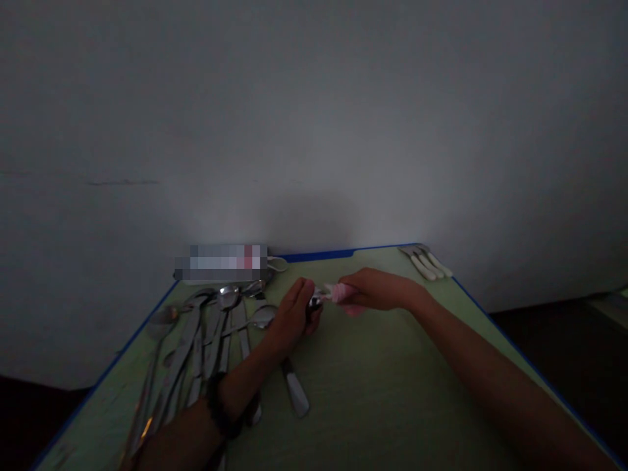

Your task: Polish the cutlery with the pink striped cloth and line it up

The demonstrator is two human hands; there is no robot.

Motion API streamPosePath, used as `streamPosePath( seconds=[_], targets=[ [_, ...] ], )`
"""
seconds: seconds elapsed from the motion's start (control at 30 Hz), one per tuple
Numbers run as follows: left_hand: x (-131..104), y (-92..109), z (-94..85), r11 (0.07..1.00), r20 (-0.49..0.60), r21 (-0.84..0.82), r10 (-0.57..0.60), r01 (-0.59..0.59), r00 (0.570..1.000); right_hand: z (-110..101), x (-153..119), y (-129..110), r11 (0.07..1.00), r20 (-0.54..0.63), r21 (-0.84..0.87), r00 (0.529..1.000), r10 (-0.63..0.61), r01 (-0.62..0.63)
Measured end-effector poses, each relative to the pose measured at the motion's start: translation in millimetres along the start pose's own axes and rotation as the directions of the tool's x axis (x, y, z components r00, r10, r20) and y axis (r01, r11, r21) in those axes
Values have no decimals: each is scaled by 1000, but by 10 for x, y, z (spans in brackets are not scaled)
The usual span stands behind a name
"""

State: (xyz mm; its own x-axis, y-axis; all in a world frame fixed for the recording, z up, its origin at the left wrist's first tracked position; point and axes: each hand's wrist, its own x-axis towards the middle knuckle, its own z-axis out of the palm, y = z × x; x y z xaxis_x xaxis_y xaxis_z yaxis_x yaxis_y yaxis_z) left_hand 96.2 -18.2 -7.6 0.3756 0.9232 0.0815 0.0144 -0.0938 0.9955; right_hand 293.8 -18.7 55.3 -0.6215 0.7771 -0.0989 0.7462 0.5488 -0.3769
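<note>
Above the middle of the table, my left hand [290, 317] is closed around a shiny metal utensil [315, 302]. Its kind cannot be made out, since fingers and cloth cover most of it. My right hand [375, 288] grips a pink cloth [342, 293] that is bunched around the utensil's right end, with a loose corner hanging below. A black bracelet [222, 405] circles my left wrist. Beneath the left forearm, several spoons and knives are spread in a loose pile, among them a spoon [228, 297] with a bright bowl.
Three forks with white handles [426, 265] lie side by side at the table's far right corner. A blurred-out pale box [220, 263] sits at the far left. The pale green table [373, 399] has a blue edge and meets a grey wall [314, 131].
</note>
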Motion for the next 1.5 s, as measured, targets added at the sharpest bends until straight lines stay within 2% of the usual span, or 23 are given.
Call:
streamPosePath(
  seconds=[0.13,0.3,0.47,0.57,0.73,0.83,1.03,1.13,1.3,1.4,1.5],
  targets=[
    [-11,-21,7,999,13,41,8,-9,1000,100,107,-114,998,-30,-51,999,19,-21],
    [-9,-35,-18,992,24,124,8,-11,1000,46,32,4,997,9,57,999,-45,44],
    [3,-16,-36,971,147,229,27,-61,989,-71,-58,97,988,-36,143,998,-43,48],
    [5,-9,-27,950,204,286,66,-123,977,-43,-37,88,977,-22,210,999,-25,30],
    [-19,-7,-15,937,171,314,101,-151,980,121,64,54,943,10,331,1000,-29,24],
    [-35,-19,-34,938,134,319,101,-139,986,149,85,68,913,43,407,999,-18,-1],
    [6,-52,-77,997,-23,60,56,-55,998,59,-16,286,937,107,348,994,-20,-19],
    [28,-43,-69,997,-60,-52,54,-57,997,-13,-126,444,881,175,464,985,4,-87],
    [56,-84,-75,979,-103,-190,53,-72,993,-142,-309,628,839,198,516,977,76,-170],
    [76,-113,-79,957,-84,-289,9,-33,996,-162,-333,669,859,194,484,978,81,-168],
    [84,-112,-63,939,-31,-344,-36,23,999,-104,-247,605,916,179,385,983,46,-114]
  ],
)
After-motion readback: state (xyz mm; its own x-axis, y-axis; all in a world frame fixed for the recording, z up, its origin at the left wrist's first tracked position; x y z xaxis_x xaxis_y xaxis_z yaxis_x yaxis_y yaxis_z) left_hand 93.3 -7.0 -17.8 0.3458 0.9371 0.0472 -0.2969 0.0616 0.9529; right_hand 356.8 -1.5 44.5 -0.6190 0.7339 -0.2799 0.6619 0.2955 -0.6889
